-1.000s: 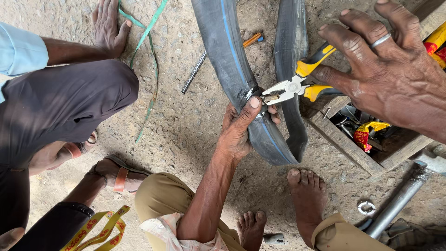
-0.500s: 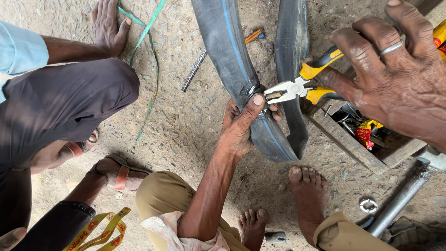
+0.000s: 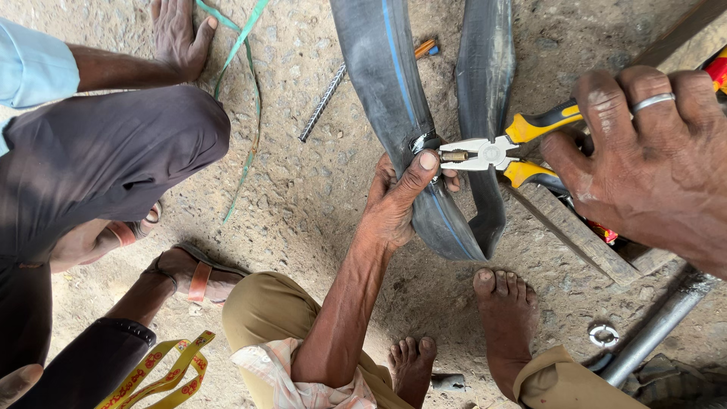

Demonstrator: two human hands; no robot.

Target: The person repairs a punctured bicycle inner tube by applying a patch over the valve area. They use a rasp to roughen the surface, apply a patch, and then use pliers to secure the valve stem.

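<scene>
on gritty dirt ground (image 3: 318,212): left hand (image 3: 397,204) clasps inner tube (image 3: 394,83); right hand (image 3: 651,151) grip closed on pliers (image 3: 492,151).

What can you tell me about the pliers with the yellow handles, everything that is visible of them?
The pliers have a bare grey metal head and yellow handles with black ends, probably plastic sleeves. They lie about level, jaws pointing left, closed on a small brass-coloured valve stem that sticks out of the black rubber inner tube. The right hand grips the handles; the left hand pinches the tube beside the jaws.
</scene>
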